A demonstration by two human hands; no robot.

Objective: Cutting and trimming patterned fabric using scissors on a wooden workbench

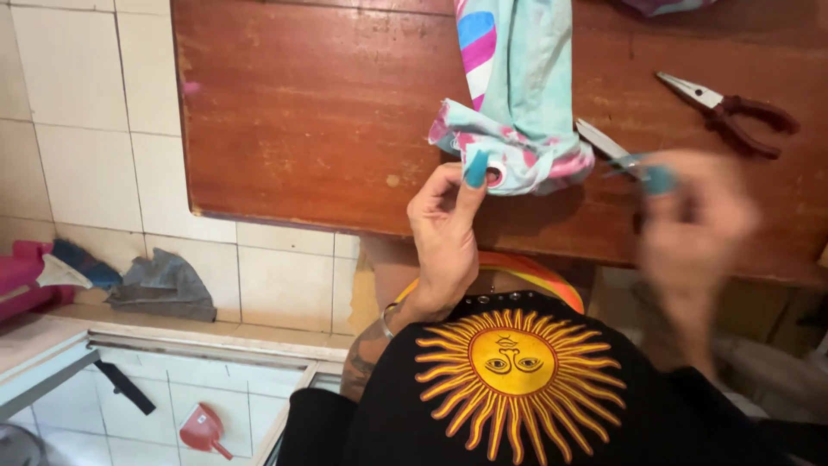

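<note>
The cloth (516, 112), pale blue with pink stripes, is lying bunched on the wooden table (302, 112), its lower end sitting close to the table's near edge and its upper end running out of the top of the picture. The left hand (444, 233) is reaching up from below that edge, thumb and forefinger closing on the cloth's lower hem while the other fingers are curling loosely. The right hand (694, 224) is blurring badly over the table's right part; it seems to be gripping a metal tool (608, 148) whose tip is pointing at the cloth, but how tightly is impossible to tell. Red-handled pliers (729, 110) are lying well apart to the right, near the far side. The table's left half is giving open room. A dark shirt (517, 388) with a sun print is covering the lap below.
</note>
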